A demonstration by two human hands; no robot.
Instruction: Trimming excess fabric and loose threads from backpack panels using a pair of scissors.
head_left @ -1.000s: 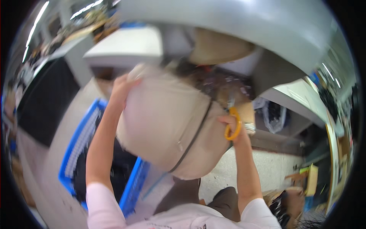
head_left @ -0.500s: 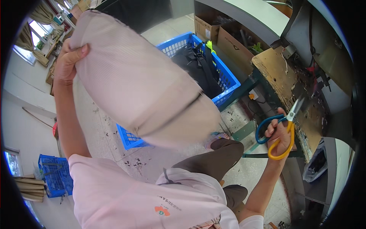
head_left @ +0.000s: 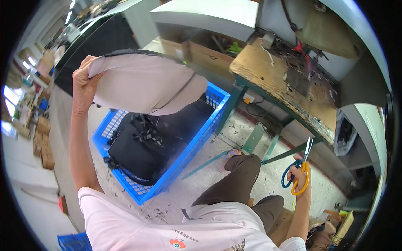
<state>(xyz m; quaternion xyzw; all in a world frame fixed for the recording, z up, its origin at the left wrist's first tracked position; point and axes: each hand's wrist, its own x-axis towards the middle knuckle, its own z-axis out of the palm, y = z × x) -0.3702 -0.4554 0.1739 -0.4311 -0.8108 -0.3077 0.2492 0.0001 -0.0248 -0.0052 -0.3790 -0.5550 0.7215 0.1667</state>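
Note:
My left hand (head_left: 85, 85) grips one end of a pale pinkish-beige fabric panel (head_left: 140, 83), long and rounded, with black edging along its far side and a dark strip across its right part. The panel is raised above the far part of a blue plastic crate (head_left: 171, 175). Inside that crate lie black bags (head_left: 138, 159) with straps. On the right, my right hand (head_left: 299, 175) is closed round scissors (head_left: 306, 165) with one blue and one yellow handle. Their blades point up and away, apart from the panel.
A worn wooden-topped table (head_left: 268, 79) with green legs stands at the right, with scraps on top. Behind the crate are cardboard boxes (head_left: 211, 58) under a white counter (head_left: 209, 12). Dark scraps (head_left: 157, 214) lie on the floor. Another blue crate (head_left: 74, 242) shows at lower left.
The view has turned, and the crate shows more fully. The panel has moved farther over the crate, still in my left hand. My right hand and the scissors appear lower, away from the tabletop.

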